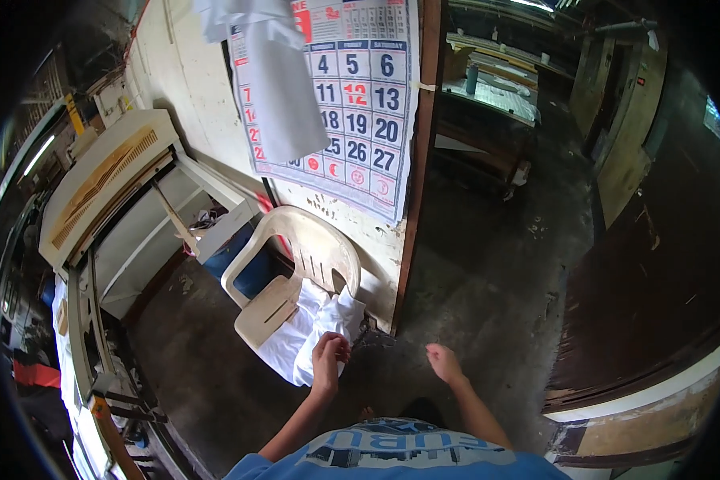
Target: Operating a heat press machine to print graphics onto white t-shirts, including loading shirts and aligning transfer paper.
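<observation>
My left hand (327, 357) is in front of the folded white cloth (296, 346), its fingers curled loosely inward with nothing visible in them. Whether it touches the cloth I cannot tell. That cloth drapes over the seat and right armrest of a beige plastic armchair (262, 309). To the right, over the dark floor, my right hand (443, 362) is closed like a loose fist, apart from anything, and nothing shows in it. Another white cloth (284, 96) hangs down across the wall calendar (368, 120), hiding part of it.
Left of the chair stands a large pale machine (112, 192) with a long frame. A blue bin (252, 268) is behind the chair. A wooden post (421, 184) edges the wall. A dark brown panel (656, 264) rises at right; a table (492, 92) stands farther back.
</observation>
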Action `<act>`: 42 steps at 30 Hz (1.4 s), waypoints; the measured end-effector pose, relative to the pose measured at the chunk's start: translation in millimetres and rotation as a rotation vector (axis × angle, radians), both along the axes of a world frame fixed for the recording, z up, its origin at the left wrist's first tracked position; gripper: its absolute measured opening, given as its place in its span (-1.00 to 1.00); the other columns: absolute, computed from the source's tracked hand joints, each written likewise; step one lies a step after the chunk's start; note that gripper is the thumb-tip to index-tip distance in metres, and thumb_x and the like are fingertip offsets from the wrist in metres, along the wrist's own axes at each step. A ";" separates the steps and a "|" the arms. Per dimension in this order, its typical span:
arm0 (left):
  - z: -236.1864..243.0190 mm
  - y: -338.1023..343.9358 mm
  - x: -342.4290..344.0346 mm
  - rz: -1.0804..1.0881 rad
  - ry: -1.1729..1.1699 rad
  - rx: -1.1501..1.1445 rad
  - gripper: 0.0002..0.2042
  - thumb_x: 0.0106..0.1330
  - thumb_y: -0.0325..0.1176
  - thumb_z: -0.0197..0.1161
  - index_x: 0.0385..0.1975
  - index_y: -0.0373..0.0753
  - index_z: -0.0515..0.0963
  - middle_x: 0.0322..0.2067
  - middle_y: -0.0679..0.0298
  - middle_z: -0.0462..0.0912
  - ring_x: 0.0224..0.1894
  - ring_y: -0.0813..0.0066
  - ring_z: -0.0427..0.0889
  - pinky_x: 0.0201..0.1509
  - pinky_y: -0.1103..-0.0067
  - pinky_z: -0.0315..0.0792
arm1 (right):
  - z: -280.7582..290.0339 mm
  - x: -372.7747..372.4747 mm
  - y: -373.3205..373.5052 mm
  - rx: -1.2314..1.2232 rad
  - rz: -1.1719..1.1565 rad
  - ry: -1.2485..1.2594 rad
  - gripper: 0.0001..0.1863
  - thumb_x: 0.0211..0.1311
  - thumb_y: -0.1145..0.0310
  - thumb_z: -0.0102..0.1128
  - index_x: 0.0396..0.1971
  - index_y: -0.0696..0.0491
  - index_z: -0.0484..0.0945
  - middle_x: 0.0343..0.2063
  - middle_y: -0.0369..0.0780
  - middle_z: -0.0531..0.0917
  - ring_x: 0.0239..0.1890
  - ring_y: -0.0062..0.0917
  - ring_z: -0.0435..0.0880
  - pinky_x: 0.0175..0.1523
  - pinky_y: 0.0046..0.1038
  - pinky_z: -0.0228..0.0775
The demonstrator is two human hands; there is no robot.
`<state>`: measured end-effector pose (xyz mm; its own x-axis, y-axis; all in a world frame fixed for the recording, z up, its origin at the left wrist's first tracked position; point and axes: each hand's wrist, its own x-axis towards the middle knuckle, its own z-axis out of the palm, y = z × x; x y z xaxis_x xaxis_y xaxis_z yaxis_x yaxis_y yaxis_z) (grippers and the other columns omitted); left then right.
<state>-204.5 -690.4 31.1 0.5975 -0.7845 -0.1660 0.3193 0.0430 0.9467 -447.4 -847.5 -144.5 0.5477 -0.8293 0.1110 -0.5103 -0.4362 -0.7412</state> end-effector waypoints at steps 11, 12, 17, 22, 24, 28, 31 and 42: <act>148.0 -196.3 18.2 0.254 -1.298 -0.328 -0.81 0.02 -0.71 0.07 -0.38 -0.32 0.49 -0.36 0.11 0.54 -0.27 0.25 0.49 -0.13 0.51 0.32 | 173.5 144.5 -162.4 -0.453 -0.035 -0.588 -0.25 0.00 0.36 0.26 0.16 0.22 0.08 0.12 0.05 0.20 0.18 -0.08 0.20 0.21 -0.25 0.12; 160.4 -215.8 18.1 0.338 -1.301 -0.362 -0.81 0.03 -0.71 0.06 -0.38 -0.32 0.49 -0.36 0.11 0.53 -0.25 0.27 0.49 -0.11 0.52 0.31 | 191.0 152.1 -187.7 -0.511 -0.025 -0.637 -0.24 -0.01 0.33 0.29 0.16 0.23 0.09 0.13 0.04 0.20 0.18 -0.09 0.20 0.22 -0.23 0.11; 222.2 -306.3 27.2 0.530 -1.046 -0.619 -0.81 0.34 -0.33 0.01 -0.24 -0.33 0.43 -0.27 0.26 0.48 -0.22 0.57 0.42 -0.04 0.63 0.24 | 248.4 171.7 -269.9 -0.094 0.474 -0.761 -0.19 -0.14 0.21 0.37 0.11 0.21 0.19 0.01 0.01 0.37 0.08 -0.21 0.35 0.17 -0.34 0.16; 231.3 -361.2 40.3 0.673 -0.964 -0.699 -0.83 0.32 -0.38 0.07 -0.18 -0.31 0.38 -0.25 0.31 0.46 -0.18 0.64 0.40 -0.04 0.69 0.26 | 241.3 189.7 -292.0 0.067 0.728 -0.785 -0.46 -0.22 0.20 0.40 -0.22 0.16 0.45 -0.38 -0.06 0.56 -0.36 -0.30 0.57 -0.27 -0.41 0.38; 227.3 -364.2 40.7 0.683 -0.804 -0.745 -0.82 0.31 -0.40 0.07 -0.15 -0.30 0.36 -0.24 0.31 0.47 -0.15 0.64 0.41 0.00 0.66 0.29 | 243.0 189.4 -289.7 0.033 0.682 -0.782 -0.50 -0.23 0.20 0.39 -0.28 0.17 0.45 -0.41 -0.05 0.53 -0.38 -0.27 0.56 -0.29 -0.41 0.38; 217.5 -362.6 43.4 0.765 -0.748 -0.792 -0.76 0.27 -0.41 0.13 -0.10 -0.28 0.35 -0.14 0.30 0.49 -0.09 0.57 0.47 0.02 0.63 0.35 | 241.2 192.8 -292.6 -0.064 0.628 -0.870 -0.56 -0.24 0.22 0.39 -0.40 0.17 0.43 -0.49 -0.05 0.48 -0.43 -0.20 0.52 -0.32 -0.38 0.38; 223.0 -350.1 42.8 0.633 -0.737 -0.806 -0.67 0.20 -0.45 0.19 -0.04 -0.30 0.35 -0.11 0.24 0.51 -0.10 0.48 0.52 -0.01 0.53 0.42 | 241.6 196.8 -291.4 -0.055 0.660 -0.915 -0.57 -0.28 0.24 0.40 -0.45 0.19 0.43 -0.53 -0.07 0.44 -0.49 -0.21 0.47 -0.35 -0.38 0.34; 234.5 -345.1 27.5 0.489 -0.637 -0.751 -0.52 0.12 -0.45 0.27 0.06 -0.36 0.31 -0.09 0.12 0.54 -0.12 0.40 0.57 -0.04 0.55 0.47 | 237.1 199.1 -292.4 -0.072 0.690 -0.882 -0.50 -0.25 0.11 0.38 -0.44 0.19 0.41 -0.50 -0.08 0.41 -0.45 -0.19 0.45 -0.34 -0.34 0.34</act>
